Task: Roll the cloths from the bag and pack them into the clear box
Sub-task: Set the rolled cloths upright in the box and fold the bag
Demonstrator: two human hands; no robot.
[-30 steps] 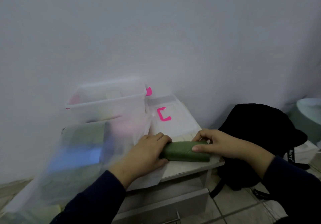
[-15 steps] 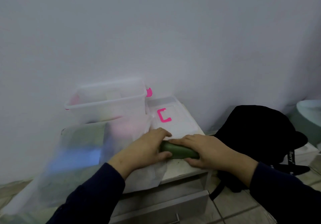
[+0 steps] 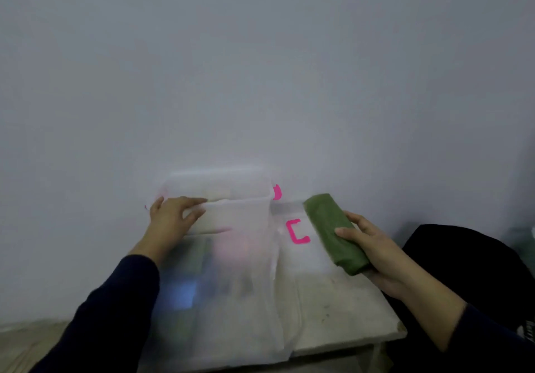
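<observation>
My right hand [image 3: 369,249] holds a rolled green cloth [image 3: 333,232] lifted above the table, right of the clear box. The clear box [image 3: 231,201] with pink latches stands at the back of the table, a pale rolled cloth visible inside it. My left hand [image 3: 172,217] grips the box's near rim at its left end, fingers over the edge. A translucent white bag [image 3: 225,300] lies in front of the box, with blurred green, blue and pink cloths showing through it.
The clear lid [image 3: 301,245] with a pink clip lies right of the box, under the green roll. The small pale table [image 3: 347,314] stands against a plain wall. A black backpack [image 3: 469,271] sits on the floor to the right.
The green roll has left the tabletop; my right hand lifted it up and to the right. My left hand let go of it and moved back to the box's rim.
</observation>
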